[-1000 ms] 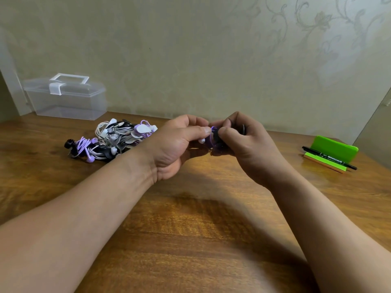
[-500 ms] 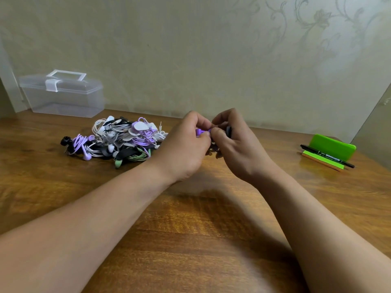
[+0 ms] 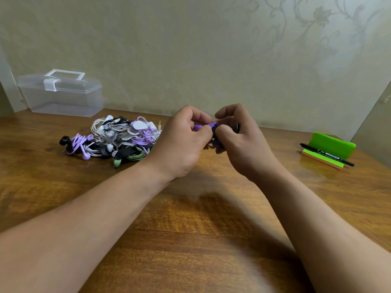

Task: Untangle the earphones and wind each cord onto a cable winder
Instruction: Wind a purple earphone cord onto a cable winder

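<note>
Hands meet at the centre of the frame, just above the wooden table (image 3: 211, 240), probably so that one set can be worked away from the rest without catching. The left hand (image 3: 182, 144) has its fingers curled and its thumb and forefinger pinch a purple cord (image 3: 206, 125). The right hand (image 3: 241, 144), close beside it, is curled too and pinches the other end of the same bit of cord. A dark piece (image 3: 237, 126) shows between its fingers, perhaps a cable winder, but it is too hidden to tell. The pile of earphones (image 3: 118, 138) lies at centre left, near the left wrist, seemingly waiting its turn. A clear box (image 3: 61, 96) stands at upper left, and a green pad (image 3: 332, 145) with a black pen (image 3: 326, 155) sits at the right edge.
</note>
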Motion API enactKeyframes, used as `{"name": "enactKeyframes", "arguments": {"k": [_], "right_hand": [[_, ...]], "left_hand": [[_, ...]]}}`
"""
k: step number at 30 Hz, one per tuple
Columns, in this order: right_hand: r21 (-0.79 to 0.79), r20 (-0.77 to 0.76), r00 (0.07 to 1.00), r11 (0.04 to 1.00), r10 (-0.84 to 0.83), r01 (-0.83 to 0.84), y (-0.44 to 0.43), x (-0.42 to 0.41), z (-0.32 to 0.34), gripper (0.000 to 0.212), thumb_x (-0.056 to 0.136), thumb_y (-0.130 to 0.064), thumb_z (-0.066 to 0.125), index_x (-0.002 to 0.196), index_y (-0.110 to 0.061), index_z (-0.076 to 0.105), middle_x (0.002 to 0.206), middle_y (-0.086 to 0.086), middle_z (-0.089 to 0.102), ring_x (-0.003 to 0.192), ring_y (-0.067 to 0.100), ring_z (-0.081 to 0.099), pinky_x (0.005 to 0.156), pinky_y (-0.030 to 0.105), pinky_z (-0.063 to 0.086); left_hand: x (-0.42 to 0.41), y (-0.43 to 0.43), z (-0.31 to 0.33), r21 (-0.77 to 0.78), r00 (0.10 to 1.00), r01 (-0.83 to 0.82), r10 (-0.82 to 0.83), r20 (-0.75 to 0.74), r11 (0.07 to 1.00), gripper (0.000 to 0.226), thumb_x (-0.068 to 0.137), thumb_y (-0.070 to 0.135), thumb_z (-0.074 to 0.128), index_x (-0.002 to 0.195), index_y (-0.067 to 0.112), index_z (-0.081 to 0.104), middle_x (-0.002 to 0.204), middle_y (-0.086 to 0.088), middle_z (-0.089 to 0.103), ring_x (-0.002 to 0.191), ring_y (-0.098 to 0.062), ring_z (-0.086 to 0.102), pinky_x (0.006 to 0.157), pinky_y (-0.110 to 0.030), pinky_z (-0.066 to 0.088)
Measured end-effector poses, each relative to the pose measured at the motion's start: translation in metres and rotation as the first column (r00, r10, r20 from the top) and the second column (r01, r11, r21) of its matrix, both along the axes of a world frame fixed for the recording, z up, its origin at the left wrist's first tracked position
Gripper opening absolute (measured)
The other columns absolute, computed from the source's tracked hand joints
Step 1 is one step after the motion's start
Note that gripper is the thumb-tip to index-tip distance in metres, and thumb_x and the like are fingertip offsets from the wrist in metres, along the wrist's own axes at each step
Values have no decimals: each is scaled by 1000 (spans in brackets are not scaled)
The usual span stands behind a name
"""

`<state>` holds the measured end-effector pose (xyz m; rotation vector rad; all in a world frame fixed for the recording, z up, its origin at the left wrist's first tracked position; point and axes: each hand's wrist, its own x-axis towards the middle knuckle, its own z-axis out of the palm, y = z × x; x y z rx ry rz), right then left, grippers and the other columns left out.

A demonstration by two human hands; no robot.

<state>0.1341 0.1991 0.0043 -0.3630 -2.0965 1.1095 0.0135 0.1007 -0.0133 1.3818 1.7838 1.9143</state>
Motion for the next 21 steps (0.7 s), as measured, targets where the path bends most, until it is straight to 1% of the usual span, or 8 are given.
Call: {"name": "enactKeyframes", "arguments": {"k": [3,5,10,12,14,16,18,21], "right_hand": [[78,4,1000,997,-8,8,2,-2,-3,20,102,-19,60,119,-18,50,101,4,65,75,3,61,65,19,50],[120,26,1000,993,-11,8,2,-3,-5,23,105,-22,58,124,-17,46,104,1,63,76,-3,61,65,14,49],[198,46,995,977,-89,78,5,-8,-5,29,105,-23,53,130,-18,39,112,4,62,90,10,65,69,13,48],[206,74,990,973,-117,100,6,-9,-7,32,104,-23,54,131,-16,38,111,4,63,91,12,66,72,18,51],[202,123,987,976,-106,80,9,-8,-9,43,102,-29,60,135,-16,36,116,4,64,95,13,69,77,24,56],[203,189,979,978,-79,40,13,-6,-9,59,96,-33,69,140,-18,33,121,2,63,100,12,69,82,26,59],[239,256,964,971,-73,10,16,-4,-7,74,86,-39,73,144,-21,31,132,3,57,110,17,66,91,36,61],[272,320,945,962,-74,-17,16,0,-4,77,87,-41,73,149,-22,31,144,5,47,124,22,59,100,42,57]], "left_hand": [[2,1,-3,12,997,-31,32,-71,999,11,101,14,61,103,25,62,98,-6,71,87,-17,70,79,-37,60],[5,1,-4,8,995,-42,42,-94,999,11,103,17,58,102,28,62,98,-1,72,91,-19,71,84,-46,61],[12,0,-4,-7,995,-25,24,-97,1000,20,102,21,48,109,35,62,104,5,73,97,-17,72,89,-48,60],[15,0,-4,-5,999,26,-27,-47,1000,26,100,17,46,110,36,61,107,6,73,99,-12,72,88,-39,59],[18,0,-5,-18,996,85,-85,36,996,20,100,20,51,109,34,62,107,7,71,100,-6,70,89,-32,58],[20,2,-9,-40,996,71,-69,48,997,14,96,33,61,111,33,61,110,8,71,105,-5,69,95,-36,58],[22,5,-14,-47,994,54,-50,96,997,27,92,41,70,114,25,62,112,1,73,107,-12,71,96,-42,59],[24,9,-17,-13,961,96,-89,261,995,23,96,28,73,112,14,64,109,-9,75,103,-19,74,92,-44,61]]}}
